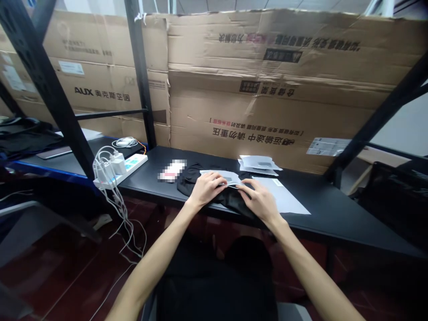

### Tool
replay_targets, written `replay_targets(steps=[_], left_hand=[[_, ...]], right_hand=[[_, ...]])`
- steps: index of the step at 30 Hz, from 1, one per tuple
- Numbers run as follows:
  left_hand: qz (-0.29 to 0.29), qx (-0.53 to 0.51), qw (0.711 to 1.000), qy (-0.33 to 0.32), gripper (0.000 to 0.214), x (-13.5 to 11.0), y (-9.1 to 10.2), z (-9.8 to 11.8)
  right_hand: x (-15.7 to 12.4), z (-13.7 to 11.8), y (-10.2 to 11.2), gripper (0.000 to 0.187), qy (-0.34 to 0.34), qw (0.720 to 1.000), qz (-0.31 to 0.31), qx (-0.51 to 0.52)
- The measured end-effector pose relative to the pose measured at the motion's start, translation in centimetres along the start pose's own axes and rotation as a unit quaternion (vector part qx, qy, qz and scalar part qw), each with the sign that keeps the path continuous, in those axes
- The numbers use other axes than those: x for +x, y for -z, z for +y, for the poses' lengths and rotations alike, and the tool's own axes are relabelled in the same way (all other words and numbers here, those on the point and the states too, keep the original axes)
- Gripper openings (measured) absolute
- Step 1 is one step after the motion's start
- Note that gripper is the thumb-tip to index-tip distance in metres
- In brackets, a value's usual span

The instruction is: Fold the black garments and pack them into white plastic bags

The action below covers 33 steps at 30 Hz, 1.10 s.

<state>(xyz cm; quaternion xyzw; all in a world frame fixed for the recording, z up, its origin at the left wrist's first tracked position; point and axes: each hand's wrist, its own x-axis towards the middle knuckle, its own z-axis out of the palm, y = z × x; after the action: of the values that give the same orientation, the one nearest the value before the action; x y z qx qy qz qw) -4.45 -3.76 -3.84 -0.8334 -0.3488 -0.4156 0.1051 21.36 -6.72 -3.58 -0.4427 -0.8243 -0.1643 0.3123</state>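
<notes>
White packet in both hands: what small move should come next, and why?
Probably smooth the near edge of the packet with the right hand while the left hand steadies it: both hands' fingertips are at that edge, and it looks slightly bowed.

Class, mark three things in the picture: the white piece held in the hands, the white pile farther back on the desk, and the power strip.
White piece (231, 176): head view, on its uncovered upper surface.
White pile (257, 161): head view, on its top layer.
Power strip (134, 164): head view, on its upper face.
</notes>
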Motion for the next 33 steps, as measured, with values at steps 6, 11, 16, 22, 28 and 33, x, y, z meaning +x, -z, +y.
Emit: replay_targets(steps=[6, 11, 16, 22, 28, 33], left_hand=[[-0.007, -0.004, 1.000, -0.015, 0.011, 0.0, -0.1, 0.0], [-0.004, 0.006, 1.000, -0.015, 0.014, 0.0, -0.1, 0.0], [0.004, 0.004, 1.000, -0.026, 0.014, -0.1, -0.3, -0.2], [0.002, 0.016, 1.000, -0.003, 0.013, -0.3, -0.3, -0.5], [0.001, 0.015, 1.000, 0.013, 0.016, -0.4, -0.2, -0.5], [-0.019, -0.005, 1.000, 0.012, 0.017, -0.4, -0.2, -0.5]], right_hand=[[0.2, -0.3, -0.3, 0.030, 0.039, 0.998, -0.016, -0.048], [0.6, -0.9, 0.0, 0.026, 0.075, 0.995, -0.002, -0.070], [1.6, -2.5, 0.1, 0.019, 0.087, 0.995, 0.040, -0.029], [3.2, -3.0, -1.2, 0.021, 0.095, 0.993, 0.061, -0.018], [3.2, -2.0, -1.1, 0.021, 0.123, 0.990, 0.052, -0.049], [2.9, -2.4, -1.5, 0.017, 0.112, 0.989, 0.069, -0.065]])
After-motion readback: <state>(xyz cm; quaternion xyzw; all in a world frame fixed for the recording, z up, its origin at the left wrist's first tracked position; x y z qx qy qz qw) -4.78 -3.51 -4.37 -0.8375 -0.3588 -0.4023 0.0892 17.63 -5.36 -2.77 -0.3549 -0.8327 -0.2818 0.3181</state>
